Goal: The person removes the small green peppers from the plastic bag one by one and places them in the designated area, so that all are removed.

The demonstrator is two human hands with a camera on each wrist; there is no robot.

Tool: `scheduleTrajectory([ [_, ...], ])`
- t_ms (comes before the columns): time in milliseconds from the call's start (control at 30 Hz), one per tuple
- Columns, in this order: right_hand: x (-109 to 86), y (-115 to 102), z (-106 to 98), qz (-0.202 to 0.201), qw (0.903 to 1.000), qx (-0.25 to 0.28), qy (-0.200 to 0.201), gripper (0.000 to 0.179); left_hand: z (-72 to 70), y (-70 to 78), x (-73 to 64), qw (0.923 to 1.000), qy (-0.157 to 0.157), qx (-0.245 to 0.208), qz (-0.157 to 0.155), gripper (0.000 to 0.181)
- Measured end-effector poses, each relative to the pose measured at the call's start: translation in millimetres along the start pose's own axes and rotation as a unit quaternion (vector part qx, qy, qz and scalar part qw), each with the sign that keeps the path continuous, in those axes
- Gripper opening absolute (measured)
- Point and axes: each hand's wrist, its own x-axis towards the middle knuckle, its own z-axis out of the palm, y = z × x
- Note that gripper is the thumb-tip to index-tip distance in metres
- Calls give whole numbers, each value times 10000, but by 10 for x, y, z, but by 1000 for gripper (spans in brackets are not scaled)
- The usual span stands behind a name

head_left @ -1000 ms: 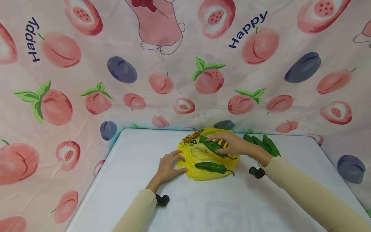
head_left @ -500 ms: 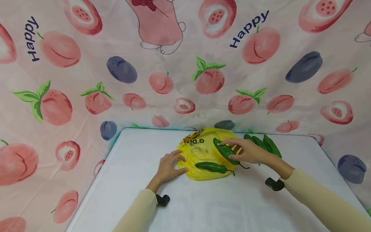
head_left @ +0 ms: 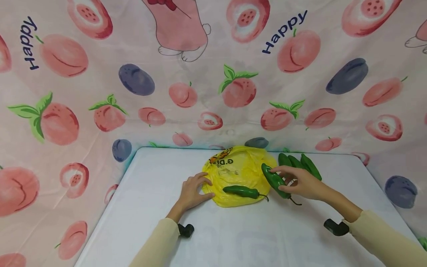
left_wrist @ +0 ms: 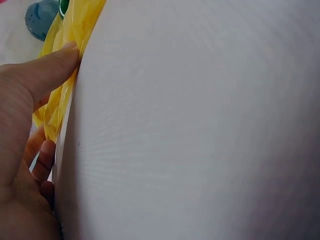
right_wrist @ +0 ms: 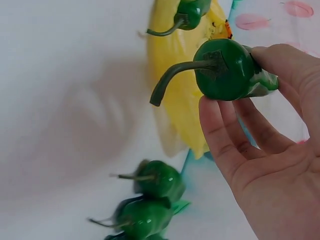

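Observation:
My right hand (head_left: 305,183) pinches a green chili pepper (head_left: 272,177) between thumb and fingers, at the right edge of a yellow plastic bag (head_left: 233,176). In the right wrist view this chili pepper (right_wrist: 225,70) points its curved stem away from the palm. Another green chili pepper (head_left: 241,191) lies on the bag. My left hand (head_left: 193,193) rests at the bag's left edge with its fingers spread and relaxed. Thumb contact with the yellow bag (left_wrist: 65,90) shows in the left wrist view, where the other fingers are partly hidden.
Several green chili peppers (head_left: 310,167) lie side by side at the table's back right, partly behind my right hand. A white-covered table (head_left: 253,237) carries everything. Behind it hangs a fruit-printed cloth (head_left: 200,74). A black wrist camera sits on each wrist.
My right hand has carried the pinched chili pepper rightward and slightly toward me, from above the bag to its right edge. The left hand and the chili pepper on the bag stay put.

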Motion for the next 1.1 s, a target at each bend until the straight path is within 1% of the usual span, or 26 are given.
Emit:
scheduleTrajectory([
  [200, -189, 58, 17, 402, 9989, 144, 176, 56, 1, 2, 1, 10000, -10, 35, -7, 32],
  [367, -341, 133, 56, 505, 9974, 324, 388, 55, -2, 8, -2, 9999, -64, -53, -66, 31],
  [600, -515, 295, 186, 898, 9911, 729, 663, 58, -32, 26, 7, 9998, -115, -123, -117, 31],
  [767, -603, 391, 287, 843, 9885, 922, 855, 58, -42, 30, 12, 9997, -118, -160, -116, 31],
  [1100, -722, 428, 351, 892, 9840, 1115, 1065, 59, -38, 38, 16, 9995, -187, -203, -169, 31],
])
